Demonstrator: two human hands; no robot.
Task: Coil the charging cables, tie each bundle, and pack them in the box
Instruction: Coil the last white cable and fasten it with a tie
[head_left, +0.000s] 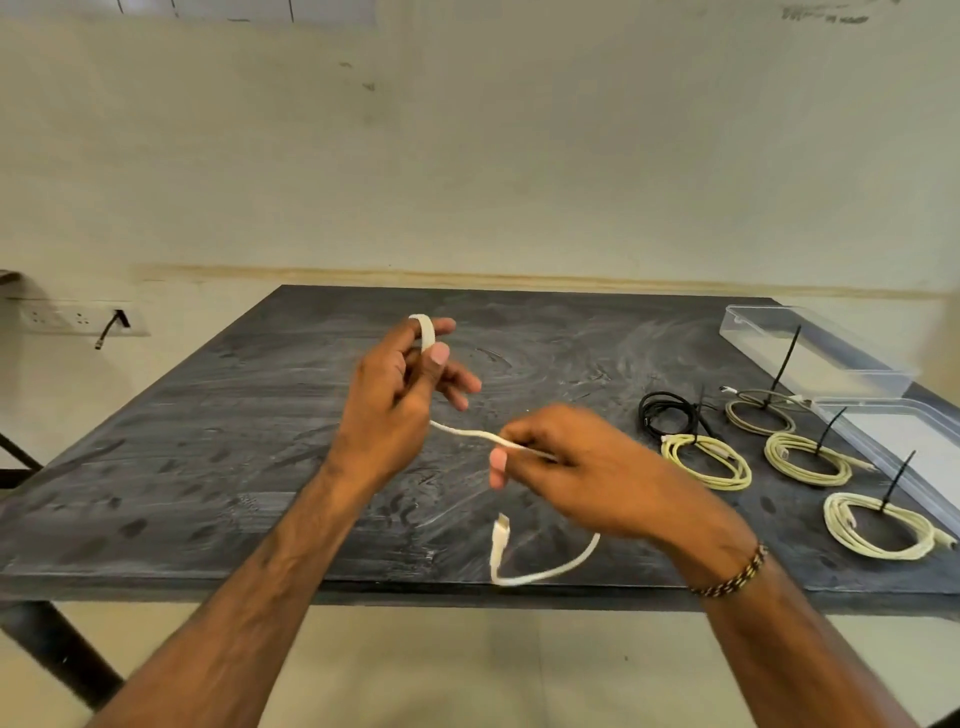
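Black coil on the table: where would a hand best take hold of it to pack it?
Probably at the zip tie on the black coil's right side, coming from above. The tie binds the loops there, so a pinch should lift the bundle whole, and its tail sticks up clear of the table.

One head-worn wide-angle view looks forward and down, close above a dark table (208, 415), its edges seemingly bent.

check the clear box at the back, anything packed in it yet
Empty: the clear box shows only its bare bottom, and the tied bundles lie on the table.
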